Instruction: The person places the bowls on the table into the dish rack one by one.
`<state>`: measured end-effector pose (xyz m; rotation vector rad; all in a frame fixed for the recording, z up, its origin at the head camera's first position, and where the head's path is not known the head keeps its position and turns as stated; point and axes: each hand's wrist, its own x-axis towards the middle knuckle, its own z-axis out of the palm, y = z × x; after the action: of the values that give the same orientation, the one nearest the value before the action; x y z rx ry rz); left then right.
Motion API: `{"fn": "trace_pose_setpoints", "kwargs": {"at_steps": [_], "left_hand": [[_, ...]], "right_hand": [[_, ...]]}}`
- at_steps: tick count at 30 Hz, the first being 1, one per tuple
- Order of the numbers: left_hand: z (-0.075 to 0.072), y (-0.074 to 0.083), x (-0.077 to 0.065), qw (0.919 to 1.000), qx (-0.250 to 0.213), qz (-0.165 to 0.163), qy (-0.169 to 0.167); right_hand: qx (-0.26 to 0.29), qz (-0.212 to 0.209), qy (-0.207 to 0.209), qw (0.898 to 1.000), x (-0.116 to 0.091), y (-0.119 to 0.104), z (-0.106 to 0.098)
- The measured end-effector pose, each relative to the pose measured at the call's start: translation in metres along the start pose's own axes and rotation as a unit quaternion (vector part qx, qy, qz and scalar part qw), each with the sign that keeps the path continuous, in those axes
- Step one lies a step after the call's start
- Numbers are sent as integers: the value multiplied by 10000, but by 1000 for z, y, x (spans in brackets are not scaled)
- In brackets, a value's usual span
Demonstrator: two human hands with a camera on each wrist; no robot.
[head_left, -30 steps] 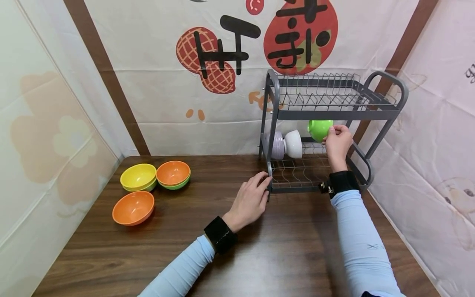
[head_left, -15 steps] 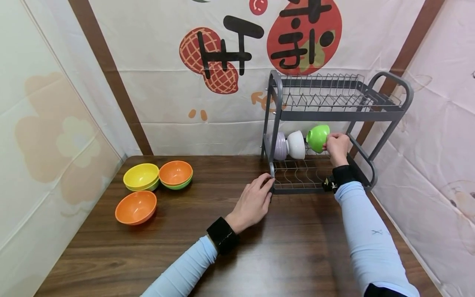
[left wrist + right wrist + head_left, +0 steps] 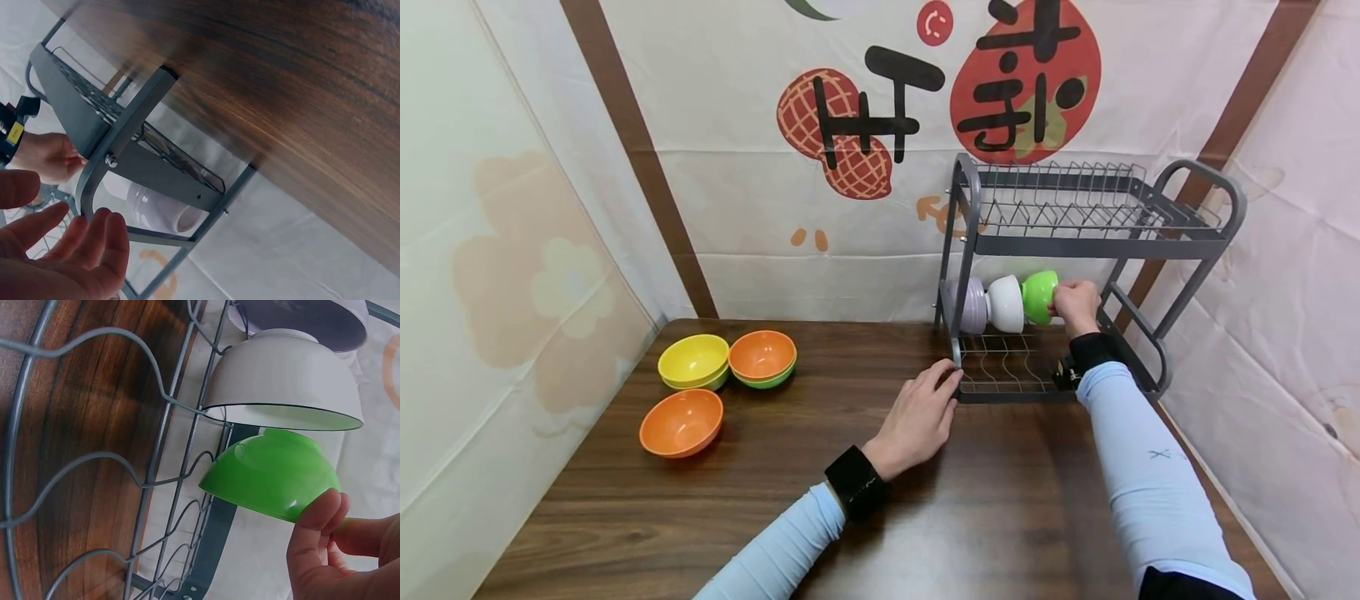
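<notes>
Right hand [image 3: 1077, 307] pinches green bowl [image 3: 1039, 296] between thumb and fingers, just beside white bowl [image 3: 1005, 305] — left hand [image 3: 916, 419] loose, thumb apart, fingertips at rack [image 3: 1097, 247].

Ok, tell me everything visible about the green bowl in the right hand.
The green bowl is bright and glossy, perhaps ceramic or plastic, with a rounded wall and small foot. It is turned on its side at the lower shelf, foot toward the white bowl; contact with either is unclear. The right hand pinches its rim.
</notes>
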<state>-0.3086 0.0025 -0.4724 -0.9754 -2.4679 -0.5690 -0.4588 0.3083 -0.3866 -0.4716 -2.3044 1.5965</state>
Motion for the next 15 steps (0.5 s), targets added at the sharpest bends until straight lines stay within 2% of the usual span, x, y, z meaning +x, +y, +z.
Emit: {"fn": "trace_pose_setpoints", "kwargs": {"at_steps": [7, 15], "left_hand": [[3, 2, 0, 9999, 126, 65, 19], [3, 0, 0, 9999, 81, 73, 22]], "right_hand": [[-147, -21, 49, 9999, 4, 8, 1], [-700, -117, 141, 9974, -2, 9, 2]]}}
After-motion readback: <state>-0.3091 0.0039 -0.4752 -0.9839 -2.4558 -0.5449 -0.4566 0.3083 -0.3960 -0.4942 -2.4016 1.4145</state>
